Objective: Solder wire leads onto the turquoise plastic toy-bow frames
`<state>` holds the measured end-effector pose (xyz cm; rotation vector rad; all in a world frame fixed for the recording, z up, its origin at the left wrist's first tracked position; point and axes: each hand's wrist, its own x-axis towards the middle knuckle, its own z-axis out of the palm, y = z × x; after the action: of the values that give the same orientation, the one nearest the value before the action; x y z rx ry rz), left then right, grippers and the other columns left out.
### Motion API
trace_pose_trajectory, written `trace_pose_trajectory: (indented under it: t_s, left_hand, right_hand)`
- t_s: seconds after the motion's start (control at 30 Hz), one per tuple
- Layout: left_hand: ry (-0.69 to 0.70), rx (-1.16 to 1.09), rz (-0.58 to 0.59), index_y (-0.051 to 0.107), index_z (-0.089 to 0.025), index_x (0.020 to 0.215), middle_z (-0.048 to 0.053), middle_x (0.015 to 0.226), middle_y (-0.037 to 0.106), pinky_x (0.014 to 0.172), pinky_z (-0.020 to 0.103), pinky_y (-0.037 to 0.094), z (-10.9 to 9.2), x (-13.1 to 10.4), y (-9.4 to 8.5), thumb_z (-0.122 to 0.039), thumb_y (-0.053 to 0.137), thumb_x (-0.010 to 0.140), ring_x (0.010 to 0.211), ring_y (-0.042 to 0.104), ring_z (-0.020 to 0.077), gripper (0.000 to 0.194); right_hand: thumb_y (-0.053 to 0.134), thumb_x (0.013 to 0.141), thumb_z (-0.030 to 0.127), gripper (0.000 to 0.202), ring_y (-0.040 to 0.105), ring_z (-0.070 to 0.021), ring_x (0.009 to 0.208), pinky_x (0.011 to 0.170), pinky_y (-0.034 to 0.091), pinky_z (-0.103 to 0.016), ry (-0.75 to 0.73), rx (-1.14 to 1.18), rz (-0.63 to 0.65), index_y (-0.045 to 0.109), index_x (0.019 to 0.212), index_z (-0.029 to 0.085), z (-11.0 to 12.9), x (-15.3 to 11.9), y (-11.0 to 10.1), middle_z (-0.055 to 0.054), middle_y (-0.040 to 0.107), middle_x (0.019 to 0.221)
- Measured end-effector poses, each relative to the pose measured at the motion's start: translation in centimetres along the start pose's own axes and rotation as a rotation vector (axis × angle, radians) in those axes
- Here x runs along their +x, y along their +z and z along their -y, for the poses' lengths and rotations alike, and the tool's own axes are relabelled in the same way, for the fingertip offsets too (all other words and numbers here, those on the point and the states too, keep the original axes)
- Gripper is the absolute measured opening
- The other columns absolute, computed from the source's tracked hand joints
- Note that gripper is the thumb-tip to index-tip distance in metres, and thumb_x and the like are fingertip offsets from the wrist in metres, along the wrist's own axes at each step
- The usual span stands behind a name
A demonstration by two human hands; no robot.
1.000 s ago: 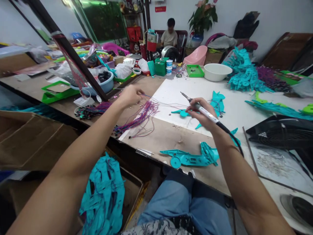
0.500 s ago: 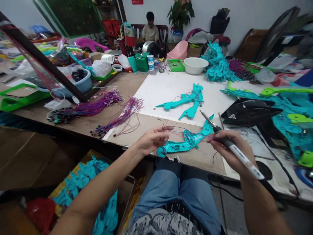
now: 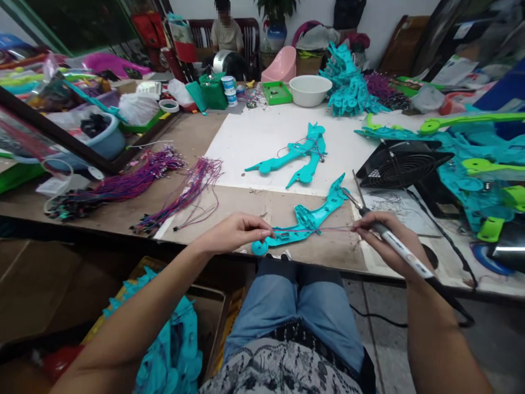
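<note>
Thin red and dark wires (image 3: 328,228) run taut between my two hands, above a teal plastic part (image 3: 305,221) lying at the table's front edge. My left hand (image 3: 241,232) pinches one end of the wires near the part's round left end. In my right hand (image 3: 388,235) is a soldering iron (image 3: 394,243), its tip pointing up and left by the part's right end. The fingertips of that same hand also pinch the other end of the wires. A second teal part (image 3: 305,156) with a wire on it rests on white paper farther back.
Bundles of purple and red wires (image 3: 123,186) lie on the left. A black fan (image 3: 404,164) and a pile of teal and green parts (image 3: 467,164) are on the right. Behind stand a white basin (image 3: 310,90) and a seated person (image 3: 227,35). A crate of teal parts (image 3: 172,339) is below left.
My left hand has turned palm down and drawn left, pulling the slack wires straight over the teal part. The soldering iron stays in my right hand. The view has tilted down.
</note>
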<state>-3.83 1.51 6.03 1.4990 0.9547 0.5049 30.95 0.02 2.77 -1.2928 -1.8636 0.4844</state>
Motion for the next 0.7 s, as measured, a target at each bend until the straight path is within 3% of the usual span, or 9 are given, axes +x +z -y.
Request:
trace_pose_trajectory:
  t_s: [0.1,0.17,0.23,0.33,0.47,0.57,0.7]
  left_hand:
    - [0.094,0.348,-0.055,0.075,-0.015,0.089,0.006,0.086,0.074,0.071,0.023,0.048,0.9,1.7,0.3,-0.025,0.059,0.084,0.079,0.066,0.0161,0.019]
    - [0.125,0.504,-0.093,0.076,-0.015,0.089,0.007,0.087,0.075,0.072,0.024,0.048,2.5,3.1,0.7,-0.02,0.057,0.083,0.08,0.067,0.0173,0.02]
    - [0.12,0.588,-0.142,0.076,-0.016,0.088,0.007,0.085,0.075,0.072,0.025,0.048,4.5,4.3,1.2,-0.017,0.057,0.082,0.079,0.068,0.0178,0.021]
    - [0.07,0.537,-0.237,0.077,-0.016,0.088,0.006,0.083,0.075,0.07,0.024,0.049,6.6,5.1,1.7,-0.018,0.057,0.082,0.076,0.067,0.0169,0.021]
    - [-0.032,0.363,-0.319,0.077,-0.014,0.087,0.006,0.08,0.074,0.065,0.024,0.048,6.8,5.1,2.4,-0.021,0.058,0.082,0.072,0.065,0.0164,0.021]
    - [-0.037,0.237,-0.321,0.077,-0.013,0.087,0.007,0.08,0.074,0.064,0.024,0.047,5.7,5.0,3.1,-0.023,0.06,0.081,0.073,0.065,0.017,0.021]
    - [0.021,0.129,-0.275,0.078,-0.015,0.084,0.006,0.073,0.072,0.06,0.024,0.044,4.4,5.6,4.6,-0.022,0.061,0.08,0.067,0.062,0.0159,0.018]
  right_hand:
    - [0.059,0.085,0.024,0.009,0.068,-0.0204,0.082,0.086,0.052,-0.038,-0.185,-0.252,-0.021,0.062,0.093,0.025,-1.7,3.8,1.2,-0.002,0.071,0.087]
    - [0.055,0.086,0.02,0.013,0.067,-0.021,0.085,0.096,0.048,-0.045,-0.304,-0.292,0.007,0.061,0.097,0.025,-3.0,5.6,2.8,-0.002,0.071,0.09]
    - [0.057,0.086,0.021,0.017,0.067,-0.023,0.093,0.101,0.045,-0.047,-0.343,-0.257,-0.001,0.059,0.103,0.024,-3.6,5.8,5.0,-0.004,0.071,0.098]
    - [0.061,0.086,0.022,0.023,0.064,-0.0239,0.101,0.091,0.052,-0.041,-0.268,-0.177,-0.116,0.058,0.108,0.024,-3.0,3.0,8.3,-0.007,0.07,0.109]
    - [0.065,0.085,0.024,0.023,0.061,-0.0262,0.11,0.093,0.052,-0.044,-0.262,-0.143,-0.016,0.059,0.107,0.024,-2.2,-1.4,10.8,-0.008,0.07,0.112]
    - [0.064,0.086,0.025,0.021,0.059,-0.0274,0.116,0.096,0.05,-0.046,-0.173,-0.143,0.027,0.061,0.106,0.023,-2.8,-1.9,10.5,-0.009,0.068,0.116]
    - [0.064,0.084,0.026,0.017,0.062,-0.0276,0.11,0.096,0.048,-0.049,-0.064,-0.125,-0.062,0.062,0.101,0.025,-2.3,-0.8,9.2,-0.007,0.071,0.107]
